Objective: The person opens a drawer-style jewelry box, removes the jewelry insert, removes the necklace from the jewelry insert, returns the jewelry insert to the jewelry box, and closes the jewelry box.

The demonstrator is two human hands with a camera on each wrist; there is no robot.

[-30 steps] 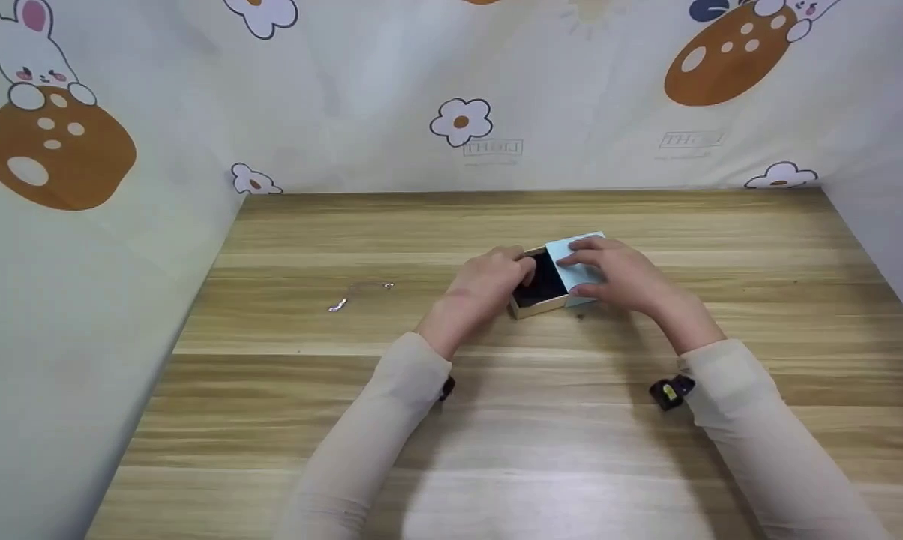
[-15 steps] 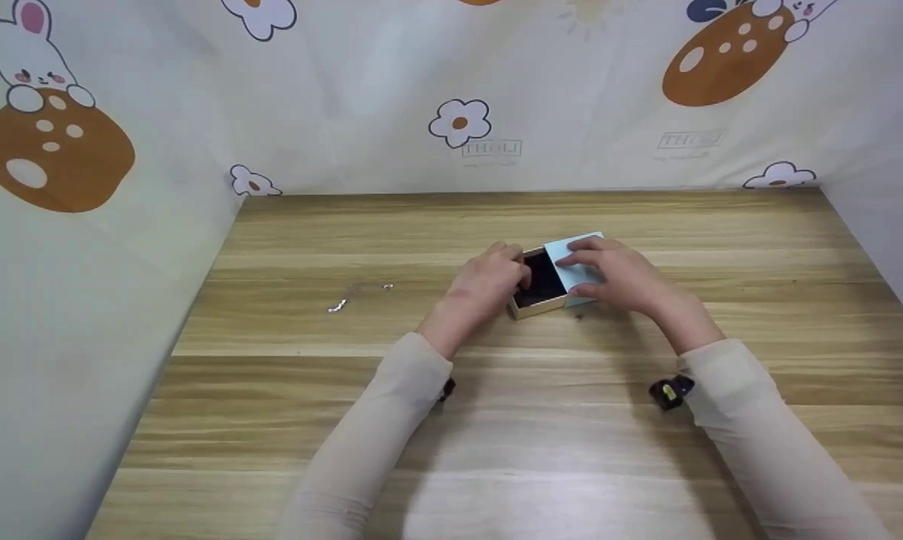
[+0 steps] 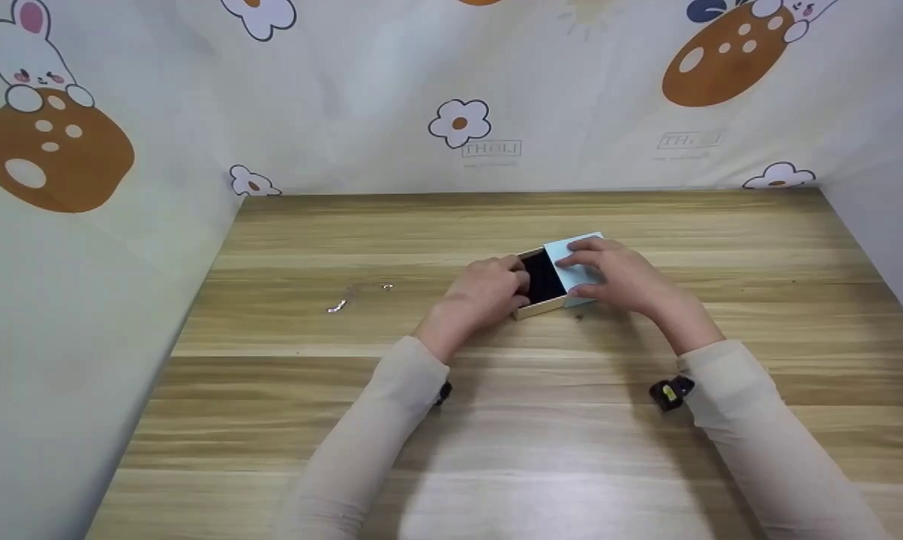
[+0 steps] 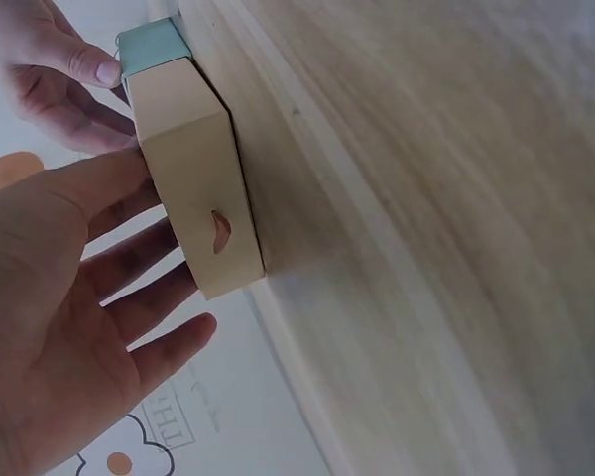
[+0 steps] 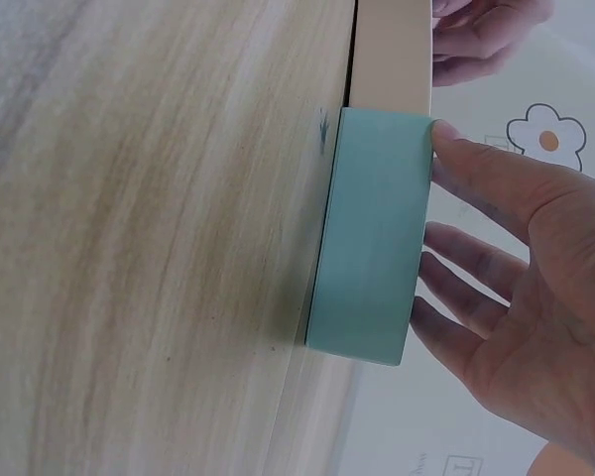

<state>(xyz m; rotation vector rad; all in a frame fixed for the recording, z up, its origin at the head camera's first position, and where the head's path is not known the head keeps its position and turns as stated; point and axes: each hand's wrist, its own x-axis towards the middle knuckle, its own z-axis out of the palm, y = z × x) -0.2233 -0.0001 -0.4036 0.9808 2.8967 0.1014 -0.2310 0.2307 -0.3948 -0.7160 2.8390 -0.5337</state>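
A drawer-style gift box lies on the wooden table, its cream tray pulled partway out of a pale blue sleeve. Black lining shows inside the tray. My left hand is at the tray's left end, fingertips over the rim; its fingers look fairly straight in the left wrist view. A small ribbon tab sticks out of the tray's end face. On the sleeve rest the spread fingers of my right hand, with the thumb at its near edge in the right wrist view.
A thin, shiny chain lies on the table to the left of the box. Behind the table hangs a printed curtain with flowers and rabbits. A small dark speck is just in front of the box.
My left hand has shifted slightly toward me along the tray's end, with its fingers lower over the rim. The right hand, the box and the chain look unmoved.
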